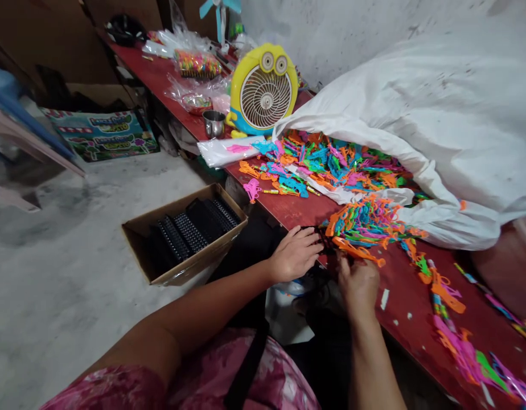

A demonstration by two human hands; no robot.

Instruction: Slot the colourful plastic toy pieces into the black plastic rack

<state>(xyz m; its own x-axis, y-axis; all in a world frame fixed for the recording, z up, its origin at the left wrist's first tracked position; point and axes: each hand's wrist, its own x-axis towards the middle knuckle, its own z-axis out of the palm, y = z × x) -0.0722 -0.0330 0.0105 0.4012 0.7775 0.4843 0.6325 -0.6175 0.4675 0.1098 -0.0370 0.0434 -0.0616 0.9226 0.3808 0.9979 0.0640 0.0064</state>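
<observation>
My left hand (295,254) lies at the table's front edge with its fingers stretched out. Its fingertips reach a dark object (327,242), mostly hidden, beside a dense row of small bright plastic pieces (365,219). Close to it on the right, my right hand (360,285) is closed, its fingers curled under and largely out of sight. An orange plastic piece (357,250) lies right against that hand's far side, at the near end of the row; whether the fingers grip it cannot be made out.
Loose colourful pieces (331,159) spill from a big white sack (438,114) on the red table (288,199). More lie at right (459,347). A yellow fan (265,91) and a metal cup (214,123) stand farther back. A cardboard box (194,267) of black studded strips is at left.
</observation>
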